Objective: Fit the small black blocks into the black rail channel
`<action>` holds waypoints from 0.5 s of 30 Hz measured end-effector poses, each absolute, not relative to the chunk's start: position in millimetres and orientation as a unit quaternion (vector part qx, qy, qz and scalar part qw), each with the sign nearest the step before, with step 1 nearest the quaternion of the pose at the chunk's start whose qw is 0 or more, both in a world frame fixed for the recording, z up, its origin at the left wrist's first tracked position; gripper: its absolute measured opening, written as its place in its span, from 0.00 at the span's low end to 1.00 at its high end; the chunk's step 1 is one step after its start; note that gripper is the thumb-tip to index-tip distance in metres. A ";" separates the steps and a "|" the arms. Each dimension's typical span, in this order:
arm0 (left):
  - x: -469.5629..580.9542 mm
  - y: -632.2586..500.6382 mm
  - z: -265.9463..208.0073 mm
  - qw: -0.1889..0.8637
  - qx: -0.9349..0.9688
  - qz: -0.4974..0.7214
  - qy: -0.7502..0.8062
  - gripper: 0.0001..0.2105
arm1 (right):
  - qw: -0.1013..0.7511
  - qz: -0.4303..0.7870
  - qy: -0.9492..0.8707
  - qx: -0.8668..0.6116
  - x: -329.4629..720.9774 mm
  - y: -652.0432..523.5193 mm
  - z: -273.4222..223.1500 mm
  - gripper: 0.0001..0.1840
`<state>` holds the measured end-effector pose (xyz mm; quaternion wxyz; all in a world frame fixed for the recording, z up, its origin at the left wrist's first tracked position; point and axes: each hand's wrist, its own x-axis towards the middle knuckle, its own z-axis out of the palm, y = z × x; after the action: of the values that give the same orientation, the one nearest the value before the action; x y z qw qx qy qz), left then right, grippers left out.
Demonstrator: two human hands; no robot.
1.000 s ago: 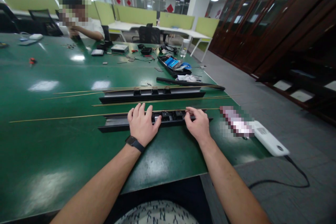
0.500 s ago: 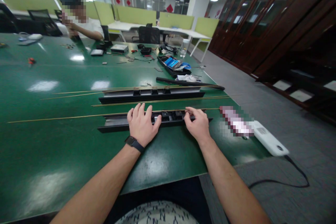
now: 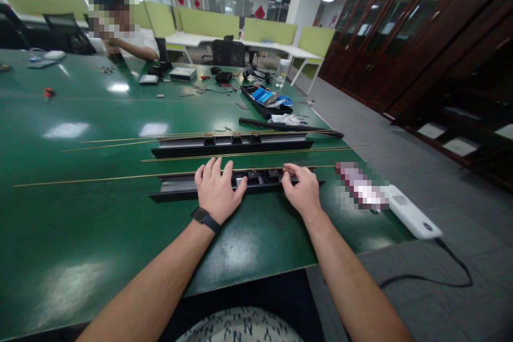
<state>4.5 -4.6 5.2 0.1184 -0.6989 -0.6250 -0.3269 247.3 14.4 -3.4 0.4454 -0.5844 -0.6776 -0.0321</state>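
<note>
A long black channel-shaped profile [image 3: 260, 188] with a grey metallic inside and several small black parts in it lies across the table before me. My left hand [image 3: 218, 189], wearing a dark watch, rests over its left half with fingers spread. Toward the right end, my right hand [image 3: 300, 187] has thumb and fingers pinched at the profile's far edge; whatever is between the fingertips is too small to make out. Along that far edge runs a thin brass-coloured rod [image 3: 88, 180], reaching well past the left end and partly hidden by my hands.
Behind lies a second black profile [image 3: 232, 148] with more thin rods. Farther back are a black bar [image 3: 260, 122], white gloves [image 3: 286, 119] and a black tray [image 3: 256, 100] of blue items. A white power bank-like device [image 3: 412, 212] sits at the right edge. Another person [image 3: 138, 43] sits across.
Both hands keep almost the same pose on the profile. The whole view shifts very slightly; no object visibly changes place.
</note>
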 end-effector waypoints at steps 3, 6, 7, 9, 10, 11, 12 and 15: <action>4.4 -4.4 5.6 0.113 -0.699 -0.331 -0.624 0.23 | 0.444 -0.028 -0.677 -0.586 247.1 14.6 -3.1 0.14; 4.3 -4.1 5.7 0.108 -0.700 -0.332 -0.623 0.24 | 0.445 -0.030 -0.676 -0.586 247.0 14.7 -2.4 0.14; 4.3 -4.2 5.8 0.108 -0.700 -0.331 -0.623 0.24 | 0.445 -0.030 -0.676 -0.587 247.0 14.6 -2.2 0.14; 4.4 -4.4 5.8 0.110 -0.699 -0.330 -0.625 0.24 | 0.443 -0.029 -0.675 -0.589 247.0 14.5 -1.9 0.14; 4.5 -4.6 5.8 0.111 -0.699 -0.328 -0.625 0.24 | 0.442 -0.029 -0.675 -0.590 247.0 14.5 -1.8 0.14; 4.5 -4.7 5.8 0.112 -0.700 -0.327 -0.625 0.24 | 0.442 -0.029 -0.676 -0.589 247.1 14.4 -1.8 0.14; 4.6 -4.8 5.7 0.112 -0.700 -0.325 -0.626 0.24 | 0.442 -0.031 -0.676 -0.589 247.2 14.5 -1.8 0.14; 4.8 -4.7 5.1 0.109 -0.700 -0.328 -0.625 0.24 | 0.444 -0.033 -0.679 -0.584 247.4 14.7 -2.3 0.14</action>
<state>4.8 -4.7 5.1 0.1092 -0.7001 -0.6246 -0.3283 247.4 14.7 -2.3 0.4439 -0.5839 -0.6789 -0.0327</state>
